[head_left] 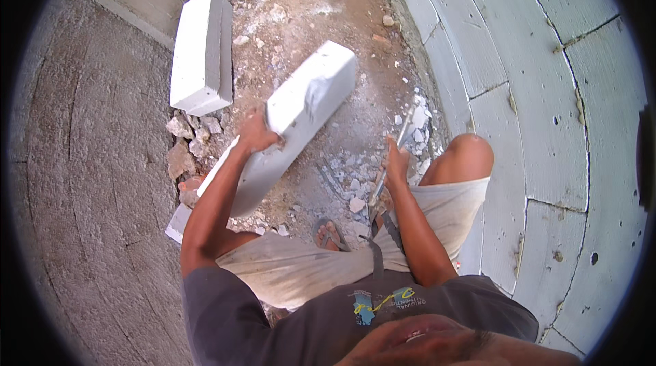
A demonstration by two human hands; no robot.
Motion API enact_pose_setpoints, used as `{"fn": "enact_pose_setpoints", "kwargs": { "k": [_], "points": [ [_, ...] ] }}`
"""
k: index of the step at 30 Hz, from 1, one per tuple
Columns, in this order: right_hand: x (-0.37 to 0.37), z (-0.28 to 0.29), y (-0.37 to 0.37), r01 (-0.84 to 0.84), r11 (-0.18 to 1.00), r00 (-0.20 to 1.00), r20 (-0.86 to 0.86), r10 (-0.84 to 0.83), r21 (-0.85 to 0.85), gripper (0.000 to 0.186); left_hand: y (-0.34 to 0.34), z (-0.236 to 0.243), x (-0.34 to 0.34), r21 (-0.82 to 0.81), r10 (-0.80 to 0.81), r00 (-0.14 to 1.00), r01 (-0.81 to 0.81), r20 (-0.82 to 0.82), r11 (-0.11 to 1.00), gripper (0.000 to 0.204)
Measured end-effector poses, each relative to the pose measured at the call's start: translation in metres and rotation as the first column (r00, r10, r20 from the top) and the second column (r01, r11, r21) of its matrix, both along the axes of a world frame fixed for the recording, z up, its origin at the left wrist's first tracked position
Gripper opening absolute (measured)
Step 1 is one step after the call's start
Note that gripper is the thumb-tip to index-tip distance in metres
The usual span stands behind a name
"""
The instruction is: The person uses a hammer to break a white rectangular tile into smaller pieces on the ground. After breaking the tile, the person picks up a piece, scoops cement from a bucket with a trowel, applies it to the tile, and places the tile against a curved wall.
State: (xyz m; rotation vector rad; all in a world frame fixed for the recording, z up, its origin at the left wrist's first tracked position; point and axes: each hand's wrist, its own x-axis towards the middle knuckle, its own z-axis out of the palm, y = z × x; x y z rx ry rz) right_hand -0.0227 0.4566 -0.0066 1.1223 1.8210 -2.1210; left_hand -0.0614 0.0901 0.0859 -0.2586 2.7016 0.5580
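My left hand [261,132] grips a long white block [311,89] near its middle; the block lies tilted diagonally from my left leg toward the upper middle of the view. My right hand [393,161] is closed on a long, thin metal tool [403,132], held upright along the right side of the rubble beside my bent right knee. What kind of tool it is I cannot tell. Broken white chips [357,203] lie on the dirt between the block and the tool.
Another white block [194,52] rests on the ground at upper left, beside broken stones [181,158]. A rough grey slab [82,181] spans the left side. A grey block wall [547,120] runs along my right. My sandalled foot [326,233] is on the dirt in front of me.
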Motion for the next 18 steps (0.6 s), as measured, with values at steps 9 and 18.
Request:
{"fn": "enact_pose_setpoints", "kwargs": {
  "k": [9, 18],
  "points": [
    [-0.004, 0.015, -0.001, 0.027, 0.792, 0.998, -0.057, 0.010, 0.610, 0.059, 0.012, 0.011, -0.043, -0.130, -0.697, 0.715, 0.697, 0.051, 0.706, 0.118],
    [0.032, -0.044, 0.028, -0.268, 0.563, 0.954, 0.132, 0.271, 0.782, 0.068, -0.003, -0.080, -0.071, -0.220, -0.836, 0.533, 0.807, -0.129, 0.549, 0.096]
  ]
}}
